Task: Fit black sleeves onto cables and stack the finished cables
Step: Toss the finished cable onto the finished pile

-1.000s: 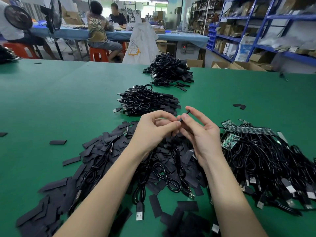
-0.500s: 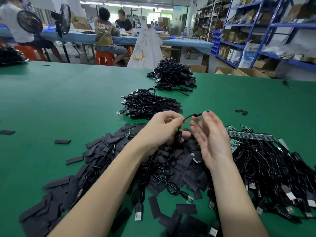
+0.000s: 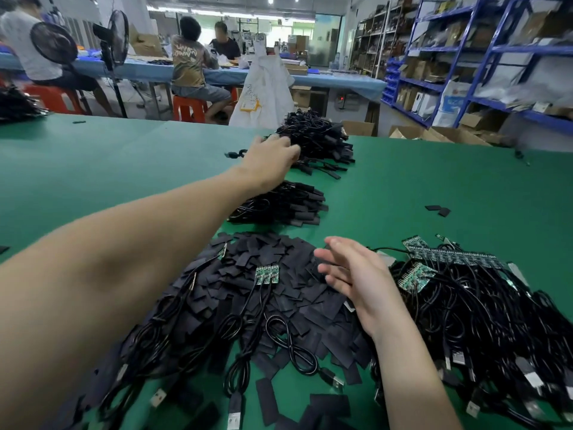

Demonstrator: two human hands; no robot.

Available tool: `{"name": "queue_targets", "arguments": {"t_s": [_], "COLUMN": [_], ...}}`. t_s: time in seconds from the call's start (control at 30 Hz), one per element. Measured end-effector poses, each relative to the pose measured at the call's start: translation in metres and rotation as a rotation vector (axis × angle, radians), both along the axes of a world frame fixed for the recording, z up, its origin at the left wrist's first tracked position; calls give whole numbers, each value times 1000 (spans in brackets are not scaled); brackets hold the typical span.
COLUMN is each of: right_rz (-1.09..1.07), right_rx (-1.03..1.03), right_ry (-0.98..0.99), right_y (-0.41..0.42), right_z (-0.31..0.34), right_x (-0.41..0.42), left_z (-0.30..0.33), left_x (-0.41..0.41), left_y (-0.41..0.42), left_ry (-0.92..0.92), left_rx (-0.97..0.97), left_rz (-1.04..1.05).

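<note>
My left hand [image 3: 273, 156] reaches far forward to the farthest pile of sleeved cables [image 3: 322, 141], and a black cable end [image 3: 234, 155] sticks out of its grip on the left. A second pile of sleeved cables [image 3: 288, 203] lies under my left wrist. My right hand [image 3: 350, 274] hovers with straight fingers, holding nothing, over the heap of loose black sleeves [image 3: 279, 293]. A cable with a bare green board [image 3: 267, 273] lies on that heap. To the right is a tangle of unsleeved cables with green boards [image 3: 471, 305].
The green table [image 3: 108, 169] stretches off to the left. Two stray sleeves [image 3: 437, 209] lie at the right. A white bag [image 3: 263, 91] stands beyond the far edge, with people on red stools, fans and blue shelving [image 3: 465, 57] behind.
My hands have parted. The left arm has swung from the middle of the table out to the farthest pile with the cable. The right hand has let go and dropped over the sleeves.
</note>
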State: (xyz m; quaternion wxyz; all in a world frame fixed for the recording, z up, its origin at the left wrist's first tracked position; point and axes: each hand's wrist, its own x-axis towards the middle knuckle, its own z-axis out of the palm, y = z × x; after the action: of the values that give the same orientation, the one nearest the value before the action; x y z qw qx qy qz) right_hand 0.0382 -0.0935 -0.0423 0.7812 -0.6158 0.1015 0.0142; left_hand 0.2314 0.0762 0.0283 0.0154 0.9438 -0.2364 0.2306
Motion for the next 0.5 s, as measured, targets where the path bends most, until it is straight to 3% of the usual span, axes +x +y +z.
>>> {"name": "queue_targets", "arguments": {"t_s": [0.1, 0.23, 0.37, 0.5], "right_rz": [-1, -31, -18, -2], "right_rx": [-116, -467, -1080, -1240], "right_ry": [-20, -117, -172, -208], "right_y": [5, 14, 29, 50], "right_z": [-5, -10, -10, -9], "right_x": [2, 3, -2, -6], "left_z": [-35, -49, -35, -38], "left_x": [13, 11, -26, -86], "left_y": [9, 9, 7, 14], "left_ry": [81, -8, -83, 93], "left_rx": [49, -120, -412, -714], "left_rz": [50, 59, 24, -5]}}
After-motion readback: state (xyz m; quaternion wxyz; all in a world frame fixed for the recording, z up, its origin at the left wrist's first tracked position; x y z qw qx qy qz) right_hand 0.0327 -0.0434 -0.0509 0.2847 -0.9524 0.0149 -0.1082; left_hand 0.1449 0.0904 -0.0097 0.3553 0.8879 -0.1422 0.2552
